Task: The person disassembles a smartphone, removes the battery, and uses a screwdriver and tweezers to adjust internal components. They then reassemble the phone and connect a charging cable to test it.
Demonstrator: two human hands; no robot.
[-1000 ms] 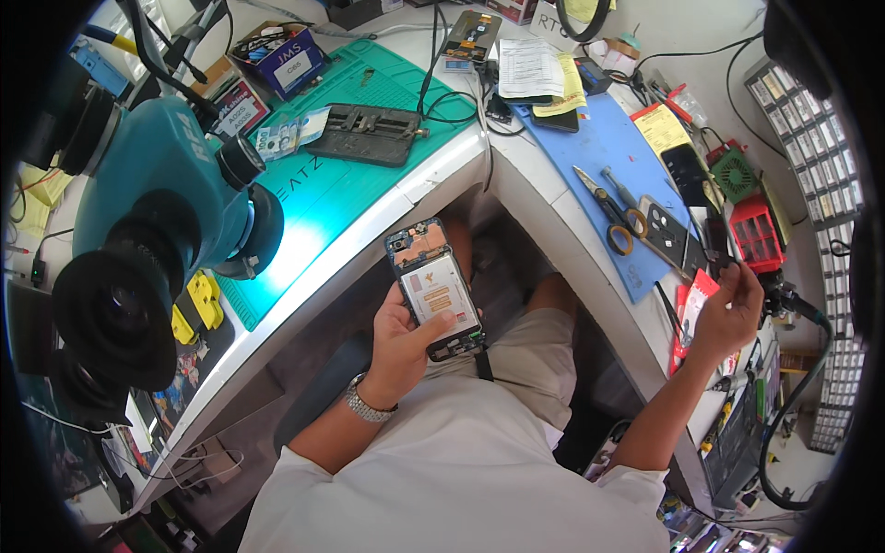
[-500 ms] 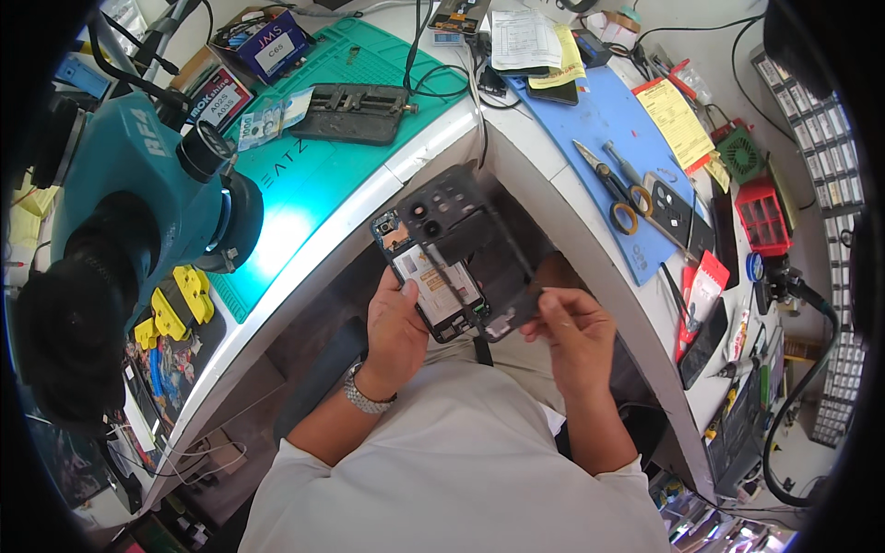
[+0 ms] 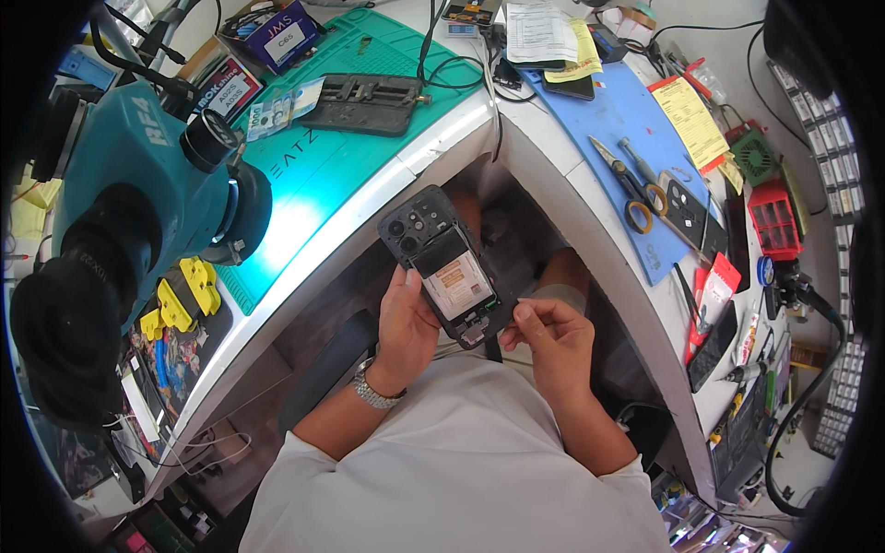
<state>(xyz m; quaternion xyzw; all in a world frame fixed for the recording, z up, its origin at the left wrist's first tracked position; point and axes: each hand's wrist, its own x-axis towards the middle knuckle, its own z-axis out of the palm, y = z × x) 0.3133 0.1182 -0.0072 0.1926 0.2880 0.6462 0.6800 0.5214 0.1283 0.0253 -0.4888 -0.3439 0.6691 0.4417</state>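
Two hands | left hand (image 3: 406, 327) grip clamped on opened phone (image 3: 447, 267) (back off) | right hand (image 3: 553, 341) fingers pinched together at its lower edge

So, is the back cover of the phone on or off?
Off: the phone, held in the left hand, shows its bare battery and camera modules.

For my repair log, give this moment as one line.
left hand: holds opened black phone | right hand: pinches its lower edge | place: above lap

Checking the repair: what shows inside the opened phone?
Inside the opened phone, held by the left hand: camera lenses on top, a pale battery mid-frame. The right hand covers its lower corner.
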